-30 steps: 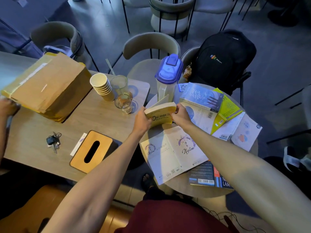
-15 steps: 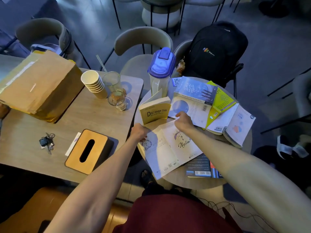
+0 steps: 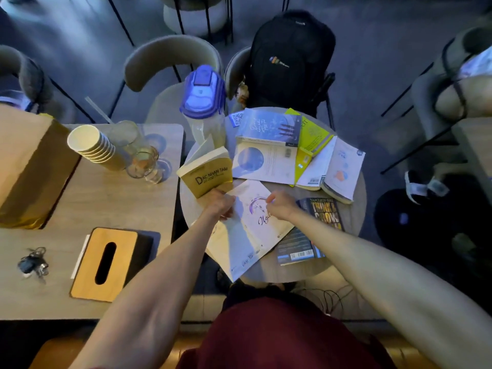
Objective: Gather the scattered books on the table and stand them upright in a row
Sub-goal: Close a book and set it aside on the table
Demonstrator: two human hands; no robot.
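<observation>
A yellow book [image 3: 210, 173] stands upright at the left rim of the round table [image 3: 358, 187], leaning near a pitcher. A white open book [image 3: 249, 235] lies face down at the near edge, half folded and partly lifted. My left hand [image 3: 219, 205] grips its left cover and my right hand [image 3: 282, 206] holds its right cover near the top. A dark book [image 3: 323, 213] and another dark one [image 3: 296, 246] lie to the right of it. Farther back lie a blue-grey book [image 3: 269, 126], a white book [image 3: 263, 161], a lime book [image 3: 314, 134] and an open white book [image 3: 338, 169].
A pitcher with a blue lid [image 3: 203, 94] stands at the round table's back left. The rectangular table [image 3: 106, 198] on the left holds stacked paper cups [image 3: 90, 146], glasses [image 3: 142, 162], a tissue box [image 3: 105, 262], keys [image 3: 33, 263] and a cardboard box [image 3: 29, 166]. A black backpack [image 3: 288, 57] sits on a chair.
Both hands let go of the yellow book, which now stands by itself. They moved down to the white open book, whose two covers are now being folded together and lifted.
</observation>
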